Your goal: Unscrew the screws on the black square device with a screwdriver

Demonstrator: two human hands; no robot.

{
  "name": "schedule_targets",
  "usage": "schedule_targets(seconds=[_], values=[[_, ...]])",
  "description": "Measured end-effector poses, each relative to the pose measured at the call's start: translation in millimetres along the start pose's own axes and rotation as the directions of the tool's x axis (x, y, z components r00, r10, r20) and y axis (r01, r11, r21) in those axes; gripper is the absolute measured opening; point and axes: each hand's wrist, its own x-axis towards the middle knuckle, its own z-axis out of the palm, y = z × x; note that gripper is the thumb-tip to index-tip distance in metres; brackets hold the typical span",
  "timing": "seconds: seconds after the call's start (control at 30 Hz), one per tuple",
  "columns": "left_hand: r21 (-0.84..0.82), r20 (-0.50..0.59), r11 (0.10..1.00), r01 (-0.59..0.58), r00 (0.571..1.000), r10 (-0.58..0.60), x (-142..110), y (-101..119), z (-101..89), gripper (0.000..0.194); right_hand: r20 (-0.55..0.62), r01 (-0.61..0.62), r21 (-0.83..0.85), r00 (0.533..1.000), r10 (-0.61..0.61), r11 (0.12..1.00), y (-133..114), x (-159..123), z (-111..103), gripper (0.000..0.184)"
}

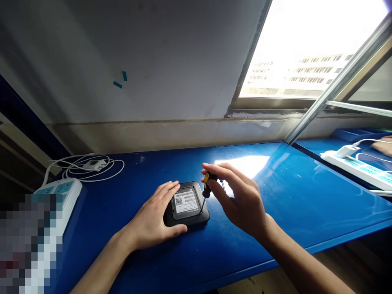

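Observation:
A flat black square electronic device (187, 223) lies on the blue table, with a white label (185, 202) bearing a QR code and barcodes facing up. My left hand (154, 214) grips its left side, fingers over the far edge and thumb along the near edge. Between the fingertips of my right hand (240, 196) is a screwdriver (208, 184) with a black and yellow handle. Its shaft slants down to the right front corner of the label recess, where the tip meets the device. A thin teal-topped shaft (223, 185) shows behind my right fingers, mostly hidden.
At the left are a white power strip (73, 190) and a coiled white cable with an adapter (94, 164). Another power strip (364, 168) lies to the right, beyond a metal frame post (309, 114). Another person's hand (382, 145) shows at the right edge, near blue trays (358, 134).

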Motion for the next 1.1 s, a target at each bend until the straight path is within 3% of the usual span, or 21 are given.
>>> schedule_targets(seconds=[0.17,0.37,0.6,0.73,0.87,1.1], values=[[-0.011,-0.034,1.000,-0.015,0.999,0.015,0,-1,0.8,0.100,-0.047,-0.006,-0.137,0.999,-0.001,0.991,1,3,3,0.022],[-0.019,-0.017,1.000,-0.011,1.000,0.011,2,-1,0.2,0.103,0.031,-0.047,-0.029,0.998,0.048,0.998,-8,3,1,0.038],[-0.033,-0.029,0.999,0.012,0.999,-0.013,0,4,-2.4,0.107,-0.062,-0.063,-0.165,0.997,0.054,0.984,-6,8,3,0.024],[-0.018,-0.024,0.999,0.029,0.999,-0.030,0,3,-1.2,0.114,-0.094,-0.060,-0.109,0.994,0.050,0.992,-7,5,3,0.013],[-0.007,-0.012,0.999,0.048,0.999,-0.048,1,3,-0.2,0.116,-0.066,-0.089,0.021,0.994,0.090,0.996,-8,2,0,0.022],[-0.016,-0.031,0.999,0.047,0.998,-0.047,0,-1,3.1,0.119,-0.133,-0.109,-0.084,0.986,0.098,0.990,-10,7,6,0.008]])
